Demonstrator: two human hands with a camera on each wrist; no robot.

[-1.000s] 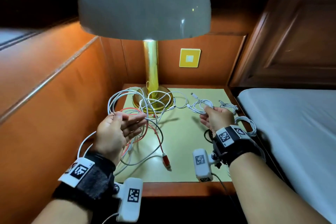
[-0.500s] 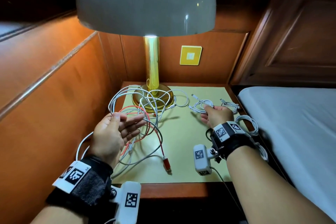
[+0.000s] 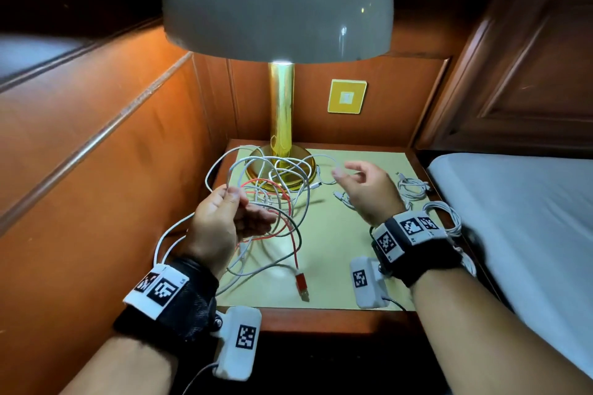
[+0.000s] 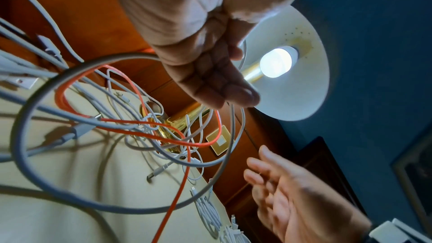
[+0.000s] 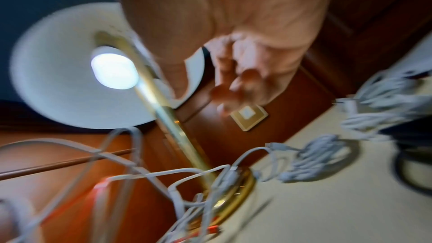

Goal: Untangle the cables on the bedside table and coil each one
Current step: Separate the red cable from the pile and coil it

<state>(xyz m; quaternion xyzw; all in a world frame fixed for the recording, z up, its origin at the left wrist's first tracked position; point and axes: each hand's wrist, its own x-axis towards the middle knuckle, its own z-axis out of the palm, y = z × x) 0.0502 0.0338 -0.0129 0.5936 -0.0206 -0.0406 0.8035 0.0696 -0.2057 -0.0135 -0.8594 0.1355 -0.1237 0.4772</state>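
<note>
Leaving the coil (image 3: 345,199) it was gripping half a second ago, the right hand (image 3: 369,189) has lifted and swung leftward toward the tangle (image 3: 272,202), fingers (image 3: 353,167) loosely spread and empty. That coil lies on the table (image 3: 337,250) just under the hand's heel, with two more coils (image 3: 414,186) to its right, so one more cable looks finished and the work moves on to the knot, judging by how things lie.

The left hand (image 3: 224,221) has changed too: earlier it was open, palm up among the loops; now thumb and forefinger pinch a white cable (image 3: 218,173) that arcs up and away from it toward the lamp (image 3: 279,170). Its other fingers lie relaxed beneath, with the red cable (image 3: 293,244) and grey loops draped past them, the red plug resting below and right of that hand. The tangle sits between the hands, partly wrapped round the lamp base.
</note>
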